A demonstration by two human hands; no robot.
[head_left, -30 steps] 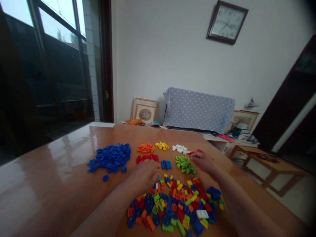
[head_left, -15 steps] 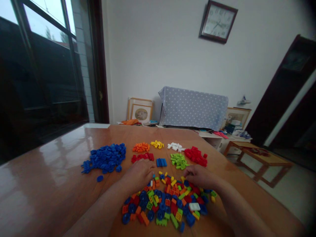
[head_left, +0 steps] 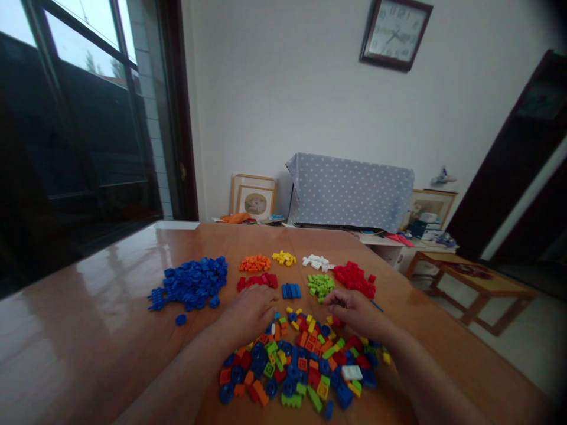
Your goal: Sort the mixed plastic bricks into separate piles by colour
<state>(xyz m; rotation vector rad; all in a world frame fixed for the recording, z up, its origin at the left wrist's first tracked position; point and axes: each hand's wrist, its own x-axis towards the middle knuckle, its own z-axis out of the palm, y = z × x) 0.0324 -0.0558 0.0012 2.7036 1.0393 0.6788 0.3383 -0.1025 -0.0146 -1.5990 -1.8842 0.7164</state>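
A mixed heap of colourful bricks (head_left: 302,363) lies on the table in front of me. My left hand (head_left: 256,308) rests at its upper left edge, fingers together and bent down; anything under them is hidden. Beyond the heap's upper right, my right hand (head_left: 349,308) is closed with curled fingers beside the lime-green pile (head_left: 321,285); its contents cannot be made out. A red brick (head_left: 338,322) shows just below it, and a thin blue piece (head_left: 376,306) sticks out past its far side. Blue flat pieces (head_left: 291,291) lie between both hands.
Sorted piles stand farther back: blue (head_left: 195,284), orange (head_left: 254,263), yellow (head_left: 284,258), white (head_left: 317,262), red at right (head_left: 354,279) and red near my left hand (head_left: 257,281). One blue round piece (head_left: 181,320) lies apart at left on the table (head_left: 110,330).
My right hand has shifted slightly up and left from the heap's edge toward the lime-green pile. The left hand stays almost still. The view has turned slightly.
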